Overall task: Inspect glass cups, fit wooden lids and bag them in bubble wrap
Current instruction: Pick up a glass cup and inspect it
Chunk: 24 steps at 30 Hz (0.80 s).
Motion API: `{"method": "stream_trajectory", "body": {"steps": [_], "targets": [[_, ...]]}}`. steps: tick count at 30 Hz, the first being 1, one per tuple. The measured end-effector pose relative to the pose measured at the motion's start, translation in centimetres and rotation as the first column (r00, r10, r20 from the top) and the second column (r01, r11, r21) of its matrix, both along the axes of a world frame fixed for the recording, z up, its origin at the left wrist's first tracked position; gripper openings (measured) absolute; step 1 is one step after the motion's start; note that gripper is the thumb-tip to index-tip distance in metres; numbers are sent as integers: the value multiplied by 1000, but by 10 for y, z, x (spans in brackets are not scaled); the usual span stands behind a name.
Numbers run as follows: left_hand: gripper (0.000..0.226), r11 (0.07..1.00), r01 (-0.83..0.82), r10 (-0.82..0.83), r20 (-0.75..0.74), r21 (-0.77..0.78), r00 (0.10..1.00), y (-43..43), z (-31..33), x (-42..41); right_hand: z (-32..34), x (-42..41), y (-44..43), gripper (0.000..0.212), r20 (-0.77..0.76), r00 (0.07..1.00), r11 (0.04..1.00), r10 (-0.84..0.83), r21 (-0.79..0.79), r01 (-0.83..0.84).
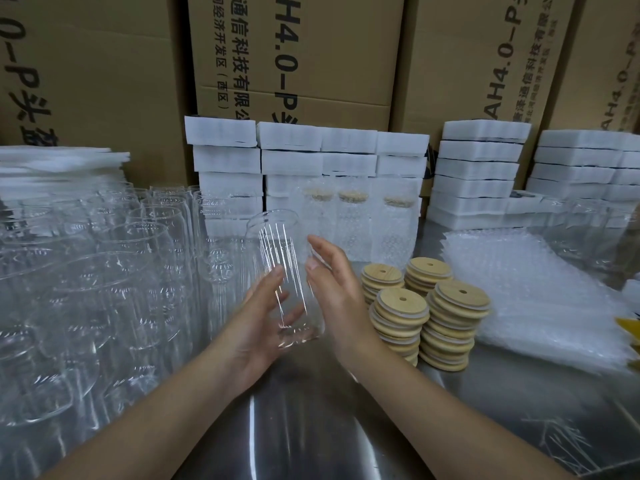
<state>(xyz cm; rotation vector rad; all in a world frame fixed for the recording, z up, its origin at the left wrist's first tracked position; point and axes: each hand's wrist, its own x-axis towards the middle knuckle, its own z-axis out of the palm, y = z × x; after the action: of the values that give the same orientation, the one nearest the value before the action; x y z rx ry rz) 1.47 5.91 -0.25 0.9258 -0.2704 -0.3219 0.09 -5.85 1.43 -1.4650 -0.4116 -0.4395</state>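
Glass is what I have between my palms: one glass cup (285, 268), held above the steel table (311, 427) with its mouth tipped a little away from me. My left hand (263, 320) cradles the lower part, thumb up the near wall and fingers curled round the far side, showing through the glass. My right hand (334, 289) lies against the cup's right wall with its fingers nearly straight, steadying rather than gripping. No lid sits on the cup and no wrap is round it, so I judge it to be at the inspection step. As for finished work, three bagged cups (349, 220) stand at the back, each with a lid showing through the bubbles. Far more is left: a crowd of bare cups (104, 289) fills the table to my left. The wooden lids (450, 306) wait in four stacks just right of my right hand, and the bubble wrap bags (540, 299) lie piled beyond them. White foam blocks (311, 147) and cardboard cartons (294, 46) close off the back. The bare cups stand close to my left forearm, so a careless elbow could knock them.
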Motion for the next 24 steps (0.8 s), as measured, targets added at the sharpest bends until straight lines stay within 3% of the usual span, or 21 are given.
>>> {"method": "stream_trajectory", "body": {"steps": [3,4,9,16,20,24], "targets": [[95,991,-134,134,22,-23,991,-2,3,-1,-2,1,2,34,-8,1000,997,1,-74,-1],[101,987,-163,163,35,-7,986,-2,2,0,-2,0,3,37,-5,1000,996,-1,-92,0],[82,962,-255,243,112,102,963,1,-3,5,-3,0,6,40,-6,1000,997,-3,-81,2],[68,982,-140,127,106,128,986,2,2,1,0,2,3,45,-70,997,999,33,18,-32],[71,987,-30,18,79,158,997,-2,6,-2,2,5,-2,70,-110,986,987,128,115,-115],[61,985,-48,36,71,164,997,-5,8,-7,2,6,-1,84,-130,982,983,137,140,-118]]}}
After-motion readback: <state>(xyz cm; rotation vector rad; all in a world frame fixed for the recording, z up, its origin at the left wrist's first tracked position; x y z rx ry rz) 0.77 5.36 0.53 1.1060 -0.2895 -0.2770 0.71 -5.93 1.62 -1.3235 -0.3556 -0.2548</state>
